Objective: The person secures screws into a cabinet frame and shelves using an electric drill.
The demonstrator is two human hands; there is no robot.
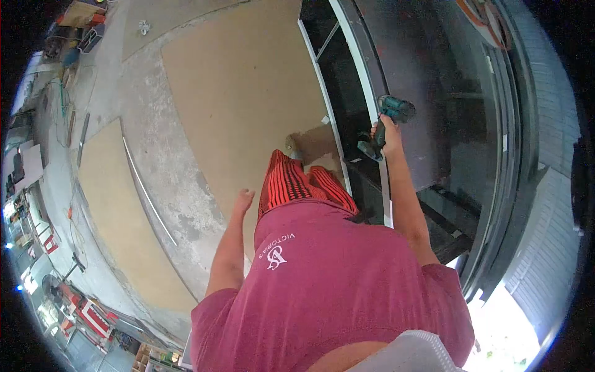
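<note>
My right hand [389, 135] is wrapped round the handle of a teal and black cordless drill [396, 109], over the pale edge of a long dark frame [367, 68]. The drill's head points to the right and its battery end is toward the lower left. My left hand [246, 197] hangs beside my left leg above the floor, away from the frame. Its fingers look curled, with nothing visible in them. A small white piece [325, 119] lies against the frame's near edge.
Large tan sheets [242, 80] cover part of the concrete floor. A thin white strip [149, 192] lies on the left sheet. Tools and a red machine [93, 316] stand at the far left. Dark framed panels [520, 124] rise on the right.
</note>
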